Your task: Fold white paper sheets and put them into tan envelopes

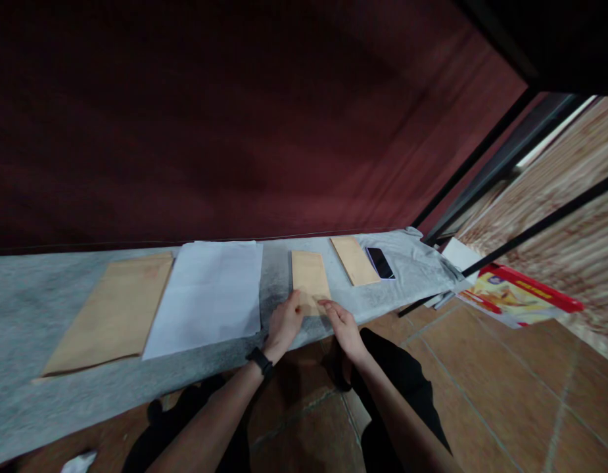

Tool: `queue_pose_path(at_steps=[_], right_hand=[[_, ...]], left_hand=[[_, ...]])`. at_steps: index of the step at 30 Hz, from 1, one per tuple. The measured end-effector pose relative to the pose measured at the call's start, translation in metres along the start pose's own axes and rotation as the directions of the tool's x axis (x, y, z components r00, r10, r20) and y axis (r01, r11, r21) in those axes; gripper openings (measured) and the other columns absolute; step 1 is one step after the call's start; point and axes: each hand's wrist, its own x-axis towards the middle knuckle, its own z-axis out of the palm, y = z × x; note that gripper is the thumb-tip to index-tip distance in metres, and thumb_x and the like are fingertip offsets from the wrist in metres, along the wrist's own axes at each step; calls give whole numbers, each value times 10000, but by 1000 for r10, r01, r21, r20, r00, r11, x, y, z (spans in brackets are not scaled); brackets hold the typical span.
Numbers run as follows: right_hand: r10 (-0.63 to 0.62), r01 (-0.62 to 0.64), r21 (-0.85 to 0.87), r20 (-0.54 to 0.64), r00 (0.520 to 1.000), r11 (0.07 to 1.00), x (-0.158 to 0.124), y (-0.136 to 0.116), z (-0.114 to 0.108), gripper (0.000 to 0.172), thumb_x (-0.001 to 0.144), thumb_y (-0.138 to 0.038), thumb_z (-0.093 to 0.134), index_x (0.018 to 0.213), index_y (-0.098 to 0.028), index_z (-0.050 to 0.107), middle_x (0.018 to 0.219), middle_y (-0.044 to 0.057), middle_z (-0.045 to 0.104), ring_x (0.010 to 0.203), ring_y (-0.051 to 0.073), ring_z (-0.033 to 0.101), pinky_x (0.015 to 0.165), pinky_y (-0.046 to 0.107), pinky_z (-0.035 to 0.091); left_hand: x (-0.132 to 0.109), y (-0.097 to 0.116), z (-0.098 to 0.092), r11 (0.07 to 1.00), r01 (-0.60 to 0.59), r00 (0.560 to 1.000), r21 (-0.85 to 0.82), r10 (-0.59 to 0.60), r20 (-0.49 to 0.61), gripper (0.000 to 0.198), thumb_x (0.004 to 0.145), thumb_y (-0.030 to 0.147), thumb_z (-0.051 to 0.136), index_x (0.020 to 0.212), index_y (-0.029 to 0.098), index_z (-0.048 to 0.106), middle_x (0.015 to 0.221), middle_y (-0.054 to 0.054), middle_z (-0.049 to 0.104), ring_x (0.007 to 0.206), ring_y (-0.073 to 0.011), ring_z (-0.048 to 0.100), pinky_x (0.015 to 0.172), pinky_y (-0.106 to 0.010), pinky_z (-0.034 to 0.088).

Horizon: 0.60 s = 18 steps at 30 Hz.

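A small brown paper envelope [309, 270] lies on the grey cloth, its lower edge between my two hands. My left hand [285, 320], with a black band on the wrist, is closed on the envelope's lower left side. At the lower right corner, my right hand [345, 330] has its fingers bent onto the paper, with the thumb side partly hidden. To the right sits a stack of similar brown envelopes [355, 260], next to a dark-screened phone [381, 263]. On the left is a stack of white paper sheets [210, 292].
Large brown envelopes [114, 309] lie left of the white sheets. The grey cloth [18, 341] covers a long narrow surface against a dark red wall [210, 131]. A red and yellow box [520, 295] stands at the right, by black metal bars [555, 223].
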Motion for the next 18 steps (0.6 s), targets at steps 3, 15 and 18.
queue_pose_path(at_steps=[3,15,18], right_hand=[[-195,251,-453,168,966,855,10,8,-2,536,1043,-521,307,1429,-244,555,1535,73,484,1454,236,398,1214,480,286],[-180,325,-793,271,946,515,93,45,-6,573,1070,-413,187,1581,-169,276,1625,94,299,1512,213,274,1232,453,237],[-195,310,-807,244,950,503,118,45,-4,569,1067,-396,211,1589,-174,251,1623,105,301,1515,214,268,1231,463,222]], left_hand=[[-7,1,0,994,-36,999,107,36,-4,390,918,125,475,1279,204,601,1074,-117,728,952,-242,701,800,-325,506],[-18,-9,19,761,-522,846,385,519,121,449,945,74,399,1364,162,533,1485,-114,522,1408,-236,442,1190,-408,329],[-22,-12,18,745,-550,826,378,551,117,421,971,197,467,1387,190,527,1509,-110,504,1433,-264,414,1198,-457,318]])
